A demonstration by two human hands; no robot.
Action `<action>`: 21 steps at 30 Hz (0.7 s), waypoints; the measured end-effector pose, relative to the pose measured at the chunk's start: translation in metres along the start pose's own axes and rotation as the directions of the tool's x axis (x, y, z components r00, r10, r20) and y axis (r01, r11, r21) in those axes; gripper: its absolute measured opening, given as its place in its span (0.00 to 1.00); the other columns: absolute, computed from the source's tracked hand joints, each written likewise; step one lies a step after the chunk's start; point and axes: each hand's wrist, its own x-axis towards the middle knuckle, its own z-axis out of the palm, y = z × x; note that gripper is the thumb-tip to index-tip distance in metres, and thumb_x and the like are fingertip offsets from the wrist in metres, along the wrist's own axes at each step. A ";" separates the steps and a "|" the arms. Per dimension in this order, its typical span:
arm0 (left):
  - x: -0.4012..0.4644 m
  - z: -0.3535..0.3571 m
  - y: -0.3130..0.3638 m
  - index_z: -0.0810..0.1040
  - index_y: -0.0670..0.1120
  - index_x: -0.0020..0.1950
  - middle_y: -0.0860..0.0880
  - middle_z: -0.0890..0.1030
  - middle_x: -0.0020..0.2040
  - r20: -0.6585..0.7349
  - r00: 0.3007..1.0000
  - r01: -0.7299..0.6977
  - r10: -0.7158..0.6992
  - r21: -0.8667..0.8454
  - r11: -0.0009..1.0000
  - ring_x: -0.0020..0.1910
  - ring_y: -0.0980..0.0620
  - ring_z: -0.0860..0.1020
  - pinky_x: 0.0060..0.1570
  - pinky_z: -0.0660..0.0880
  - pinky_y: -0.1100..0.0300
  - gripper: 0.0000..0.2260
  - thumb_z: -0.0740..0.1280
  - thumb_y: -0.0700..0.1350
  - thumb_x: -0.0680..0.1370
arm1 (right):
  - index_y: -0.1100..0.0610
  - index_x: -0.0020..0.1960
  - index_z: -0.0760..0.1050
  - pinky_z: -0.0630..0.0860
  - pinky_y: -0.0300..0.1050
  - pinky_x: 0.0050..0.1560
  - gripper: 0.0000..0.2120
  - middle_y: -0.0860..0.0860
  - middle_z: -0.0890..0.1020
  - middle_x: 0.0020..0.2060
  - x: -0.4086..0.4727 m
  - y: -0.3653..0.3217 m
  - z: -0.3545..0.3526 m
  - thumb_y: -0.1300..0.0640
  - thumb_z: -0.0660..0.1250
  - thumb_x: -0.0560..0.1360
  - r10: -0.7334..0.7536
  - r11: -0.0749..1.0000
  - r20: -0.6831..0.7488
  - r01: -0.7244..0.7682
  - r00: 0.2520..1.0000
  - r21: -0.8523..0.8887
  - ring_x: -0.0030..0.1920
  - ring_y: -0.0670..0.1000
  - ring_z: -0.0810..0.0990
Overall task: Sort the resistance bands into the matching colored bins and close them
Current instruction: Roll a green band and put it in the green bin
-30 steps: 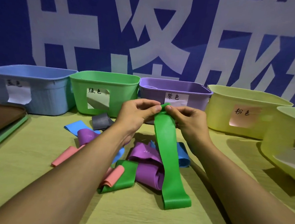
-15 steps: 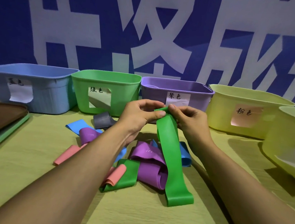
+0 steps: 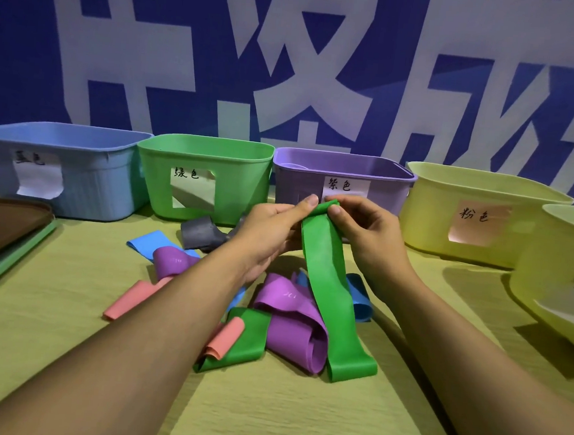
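While the pile of loose bands lay in the middle of the frame, we held the long flat green rubber resistance band (image 3: 325, 275) up by its top end, just in front of the purple plastic bin (image 3: 344, 167) at centre. Our left hand (image 3: 271, 229) pinched that end between thumb and fingers from the left, and our right hand (image 3: 366, 234) pinched it from the right, both closed on the band. The strip hung down slack, and its lower loop lay on the yellow-green tabletop (image 3: 296, 424), draped over a crumpled purple band (image 3: 291, 324).

We judged the band to be light, soft and limp, with no stiffness of its own: it would sag, swing and fold wherever it was unsupported, and the smooth surface looked a little slippery. Taking it at one end, as here, left the tail trailing through the pile, so it might drag neighbours along. Gathering it nearer the middle, or folding it double, would likely carry it more cleanly.

The green plastic bin (image 3: 202, 183), open, stood left of centre, near our left hand. The stacked lids (image 3: 6, 229) lay at the left edge.
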 end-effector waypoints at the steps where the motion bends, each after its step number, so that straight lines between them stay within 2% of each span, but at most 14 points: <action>1: 0.000 -0.001 0.000 0.84 0.40 0.52 0.40 0.87 0.49 -0.007 1.000 -0.010 0.010 0.004 1.000 0.45 0.48 0.86 0.43 0.82 0.61 0.10 0.71 0.47 0.80 | 0.58 0.60 0.82 0.81 0.39 0.48 0.10 0.51 0.86 0.52 0.000 0.000 0.000 0.62 0.68 0.80 -0.005 1.000 0.006 0.005 1.000 -0.001 0.52 0.46 0.85; 6: 0.002 -0.003 0.001 0.84 0.41 0.50 0.41 0.87 0.47 -0.005 0.999 -0.049 0.049 0.009 0.999 0.44 0.48 0.85 0.45 0.82 0.62 0.03 0.72 0.40 0.79 | 0.54 0.61 0.82 0.82 0.42 0.51 0.10 0.51 0.86 0.54 0.000 0.002 -0.001 0.61 0.67 0.81 0.009 1.000 0.024 -0.009 1.000 0.001 0.55 0.48 0.85; 8: 0.003 -0.002 0.001 0.84 0.40 0.50 0.39 0.86 0.51 -0.005 0.998 -0.063 0.063 0.015 0.998 0.48 0.46 0.84 0.51 0.82 0.59 0.03 0.72 0.39 0.78 | 0.55 0.60 0.81 0.82 0.48 0.54 0.10 0.53 0.86 0.53 0.000 0.002 -0.001 0.54 0.67 0.82 0.059 0.997 0.009 -0.060 0.998 0.049 0.55 0.53 0.85; 9: 0.003 -0.002 0.000 0.84 0.40 0.50 0.38 0.86 0.52 -0.004 0.997 -0.073 0.073 0.021 0.997 0.49 0.45 0.84 0.53 0.82 0.58 0.03 0.72 0.38 0.78 | 0.56 0.59 0.82 0.82 0.51 0.55 0.13 0.55 0.86 0.51 0.000 0.001 0.000 0.49 0.66 0.81 0.089 0.994 -0.001 -0.089 0.996 0.064 0.54 0.56 0.86; 12: 0.003 -0.001 0.000 0.84 0.41 0.50 0.39 0.86 0.50 0.017 0.995 -0.103 0.102 0.031 0.994 0.47 0.47 0.84 0.49 0.82 0.60 0.03 0.72 0.36 0.78 | 0.57 0.53 0.84 0.84 0.51 0.50 0.23 0.56 0.88 0.43 0.000 -0.001 0.001 0.38 0.66 0.78 0.147 0.989 -0.016 -0.147 0.989 -0.029 0.46 0.56 0.88; 15: 0.002 -0.002 0.000 0.84 0.40 0.51 0.41 0.85 0.49 0.038 0.992 -0.124 0.122 0.040 0.992 0.47 0.46 0.85 0.49 0.83 0.60 0.04 0.72 0.35 0.77 | 0.56 0.48 0.85 0.84 0.44 0.43 0.20 0.52 0.88 0.40 -0.002 -0.002 0.000 0.39 0.68 0.77 0.122 0.986 -0.038 -0.125 0.992 -0.107 0.41 0.51 0.87; 17: 0.002 -0.003 0.000 0.84 0.40 0.52 0.41 0.86 0.49 0.041 0.990 -0.139 0.137 0.050 0.989 0.48 0.46 0.85 0.50 0.83 0.58 0.05 0.73 0.34 0.76 | 0.56 0.46 0.85 0.83 0.43 0.41 0.18 0.51 0.88 0.39 -0.001 0.000 0.000 0.41 0.69 0.78 0.107 0.987 -0.041 -0.111 0.993 -0.117 0.41 0.50 0.87; 21: 0.003 -0.005 -0.001 0.84 0.40 0.52 0.40 0.86 0.49 0.032 0.987 -0.158 0.156 0.053 0.986 0.49 0.44 0.85 0.52 0.83 0.56 0.09 0.74 0.31 0.74 | 0.56 0.47 0.85 0.83 0.53 0.49 0.15 0.53 0.88 0.41 0.001 0.004 0.000 0.44 0.71 0.78 0.099 0.986 -0.031 -0.102 0.995 -0.129 0.46 0.55 0.87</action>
